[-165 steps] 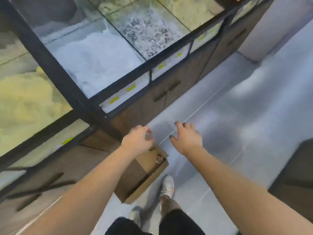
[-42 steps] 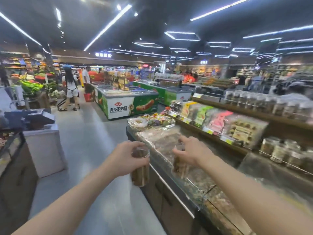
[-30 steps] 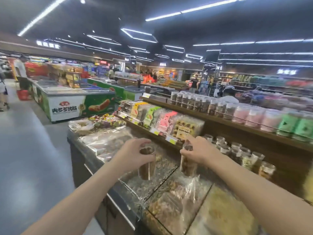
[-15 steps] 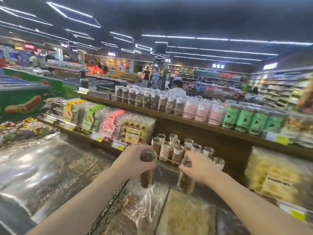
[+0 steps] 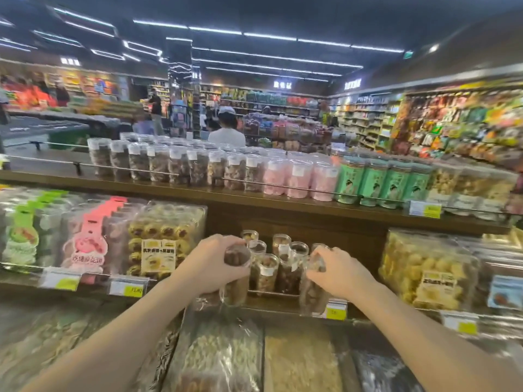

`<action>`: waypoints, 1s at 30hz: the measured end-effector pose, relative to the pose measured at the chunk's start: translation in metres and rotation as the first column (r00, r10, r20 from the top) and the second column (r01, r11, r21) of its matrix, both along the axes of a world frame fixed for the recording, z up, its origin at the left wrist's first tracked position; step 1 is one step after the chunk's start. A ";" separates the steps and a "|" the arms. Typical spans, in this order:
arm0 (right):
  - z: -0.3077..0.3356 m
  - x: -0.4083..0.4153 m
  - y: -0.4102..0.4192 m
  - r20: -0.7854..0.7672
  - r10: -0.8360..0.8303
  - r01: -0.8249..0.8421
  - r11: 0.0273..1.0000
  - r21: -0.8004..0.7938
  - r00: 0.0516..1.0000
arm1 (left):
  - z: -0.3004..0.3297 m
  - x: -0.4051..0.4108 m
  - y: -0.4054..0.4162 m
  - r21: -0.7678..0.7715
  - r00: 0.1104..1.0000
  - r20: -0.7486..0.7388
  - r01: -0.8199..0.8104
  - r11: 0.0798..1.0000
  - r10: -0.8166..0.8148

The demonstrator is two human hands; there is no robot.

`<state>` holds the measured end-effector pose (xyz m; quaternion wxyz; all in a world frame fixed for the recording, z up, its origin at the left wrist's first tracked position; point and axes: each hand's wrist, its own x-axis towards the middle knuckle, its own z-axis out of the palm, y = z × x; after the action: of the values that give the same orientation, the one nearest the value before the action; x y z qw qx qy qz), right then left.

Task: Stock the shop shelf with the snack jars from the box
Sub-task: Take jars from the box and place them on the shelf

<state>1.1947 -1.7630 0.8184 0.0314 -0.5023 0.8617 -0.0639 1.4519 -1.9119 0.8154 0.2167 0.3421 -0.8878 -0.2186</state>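
Note:
My left hand grips a clear snack jar of brown pieces, held upright at the front rail of the lower wooden shelf. A second such jar is gripped by my right hand just to the right, also at the shelf's front edge. Between and behind my hands, several like jars stand in a cluster on that shelf. The box is out of view.
Packed biscuit trays sit left of the jars and a yellow snack pack to the right. The upper shelf carries rows of tubs. Glass-covered bulk bins lie under my arms. A person in white stands beyond.
I rose from the box on the floor with a jar in each hand, turned right to face the shelf, and brought both jars forward to the lower shelf's front edge.

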 end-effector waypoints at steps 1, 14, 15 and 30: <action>0.000 -0.004 -0.004 0.013 -0.020 0.020 1.000 -0.009 1.000 | -0.001 -0.005 -0.009 -0.006 1.000 0.000 0.015 1.000 -0.015; 0.017 -0.139 0.002 -0.007 -0.324 0.322 0.942 -0.099 0.946 | -0.029 -0.101 -0.025 0.057 0.994 0.009 0.104 0.993 -0.105; 0.014 -0.147 0.004 -0.011 -0.335 0.333 0.938 -0.094 0.942 | -0.029 -0.108 -0.021 0.059 0.994 0.015 0.106 0.993 -0.107; -0.061 -0.209 -0.008 0.054 -0.314 0.307 0.946 0.108 0.948 | -0.025 -0.165 -0.001 0.041 1.000 0.013 0.021 0.999 -0.021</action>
<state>0.9858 -1.7708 0.7572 0.0758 -0.3557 0.9305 -0.0435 1.2872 -1.9127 0.7905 0.2012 0.3387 -0.8881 -0.2366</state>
